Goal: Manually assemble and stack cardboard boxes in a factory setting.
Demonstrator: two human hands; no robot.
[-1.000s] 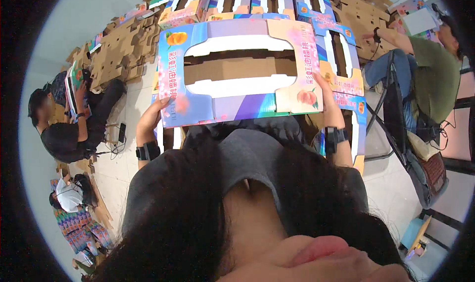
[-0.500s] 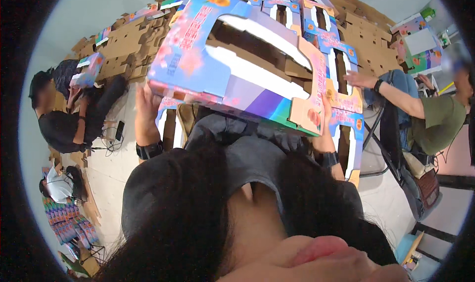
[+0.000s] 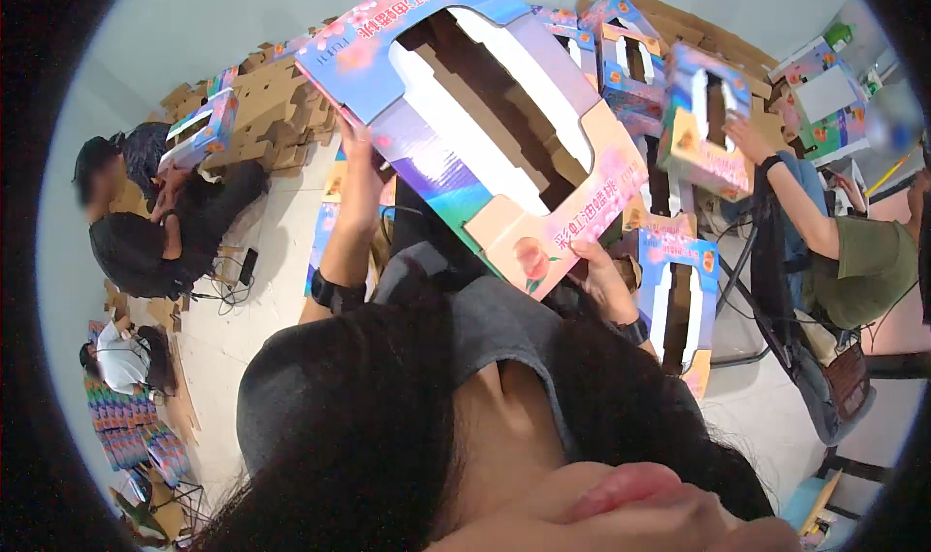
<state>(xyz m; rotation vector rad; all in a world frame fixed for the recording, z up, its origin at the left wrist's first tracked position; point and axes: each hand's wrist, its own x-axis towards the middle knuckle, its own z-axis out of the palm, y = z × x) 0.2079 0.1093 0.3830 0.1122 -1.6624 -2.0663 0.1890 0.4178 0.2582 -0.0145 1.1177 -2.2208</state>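
In the head view, we see a printed carton [image 3: 456,116] held up in front of the wearer's chest, tilted, its long cut-out window running from upper left to lower right. The left hand [image 3: 358,169] grips the carton's left edge, fingers pressed up against its side. The right hand [image 3: 603,279] pinches the lower right corner, beside the printed peach; we cannot tell how its hidden fingers sit behind the board.

On the right we find a co-worker's hand [image 3: 750,141] on a second carton [image 3: 692,106], slightly blurred, near stacked boxes [image 3: 614,72]. Another box [image 3: 662,310] stands below these. To the left, a seated person [image 3: 131,237] holds a smaller-looking box [image 3: 215,130] beside piled brown cardboard [image 3: 281,106].
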